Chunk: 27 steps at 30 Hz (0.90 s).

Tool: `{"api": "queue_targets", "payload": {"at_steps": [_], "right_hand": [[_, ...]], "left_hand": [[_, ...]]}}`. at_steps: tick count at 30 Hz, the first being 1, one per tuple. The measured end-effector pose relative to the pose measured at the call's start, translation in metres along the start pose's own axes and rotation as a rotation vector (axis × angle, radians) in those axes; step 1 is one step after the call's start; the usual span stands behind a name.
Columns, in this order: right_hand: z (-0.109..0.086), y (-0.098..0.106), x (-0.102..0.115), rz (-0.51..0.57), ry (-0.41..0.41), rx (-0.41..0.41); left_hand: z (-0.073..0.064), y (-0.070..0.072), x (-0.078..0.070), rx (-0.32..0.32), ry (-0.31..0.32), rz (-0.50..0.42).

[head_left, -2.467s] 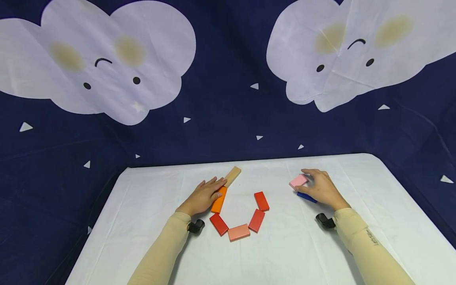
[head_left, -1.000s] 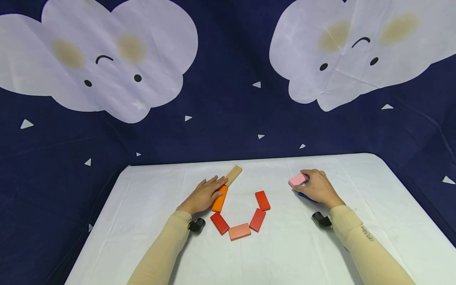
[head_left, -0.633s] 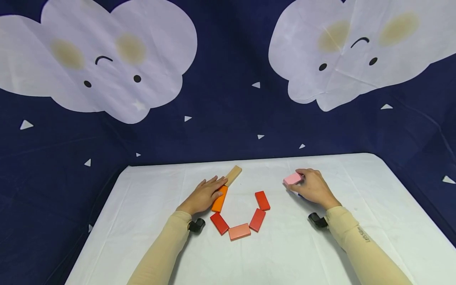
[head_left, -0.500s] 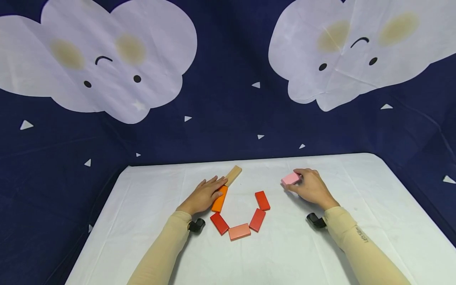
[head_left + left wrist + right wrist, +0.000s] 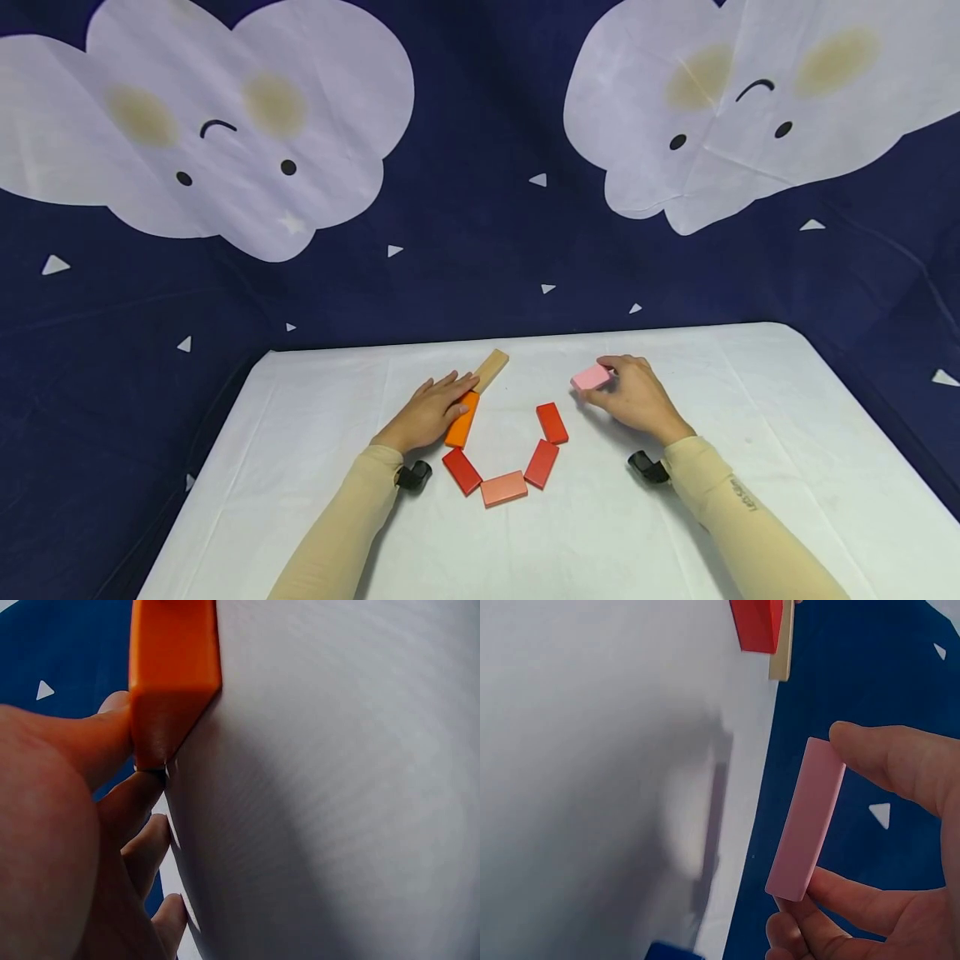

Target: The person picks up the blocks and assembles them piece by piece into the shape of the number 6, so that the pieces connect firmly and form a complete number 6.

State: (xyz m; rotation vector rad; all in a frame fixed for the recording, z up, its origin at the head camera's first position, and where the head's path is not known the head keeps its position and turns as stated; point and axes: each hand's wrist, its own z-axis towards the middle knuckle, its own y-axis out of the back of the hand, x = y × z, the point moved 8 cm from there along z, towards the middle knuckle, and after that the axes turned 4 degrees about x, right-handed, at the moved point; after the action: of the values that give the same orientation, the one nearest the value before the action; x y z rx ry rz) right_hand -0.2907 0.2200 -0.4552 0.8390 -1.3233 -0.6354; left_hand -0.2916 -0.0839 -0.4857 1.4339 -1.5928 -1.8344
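My right hand (image 5: 639, 398) pinches a pink block (image 5: 591, 377) between thumb and fingers, right of the other blocks. In the right wrist view the pink block (image 5: 807, 821) is raised off the table, its shadow apart from it. My left hand (image 5: 427, 412) lies with fingers extended against an orange block (image 5: 462, 421) and the near end of a plain wooden block (image 5: 492, 369); its thumb touches the orange one. Part of a dark blue block (image 5: 673, 951) shows at the bottom of the right wrist view; in the head view it is hidden.
Below the orange block, a curve of blocks lies on the white tabletop (image 5: 337, 517): a red block (image 5: 461, 472), a salmon block (image 5: 504, 489), another red block (image 5: 542, 464) and a red block (image 5: 552, 423) at the right end. Behind hangs a dark blue cloud-print cloth (image 5: 480, 208).
My right hand has lifted the pink block from beside the blue block and carried it left toward the curve. The left hand has stayed in place.
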Motion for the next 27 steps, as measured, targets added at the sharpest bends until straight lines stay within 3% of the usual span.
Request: {"api": "queue_targets", "payload": {"at_steps": [27], "right_hand": [[0.005,-0.03,0.048,0.028,0.021,0.036]], "left_hand": [[-0.001,0.001,-0.001,-0.001,-0.001,-0.009]]}}
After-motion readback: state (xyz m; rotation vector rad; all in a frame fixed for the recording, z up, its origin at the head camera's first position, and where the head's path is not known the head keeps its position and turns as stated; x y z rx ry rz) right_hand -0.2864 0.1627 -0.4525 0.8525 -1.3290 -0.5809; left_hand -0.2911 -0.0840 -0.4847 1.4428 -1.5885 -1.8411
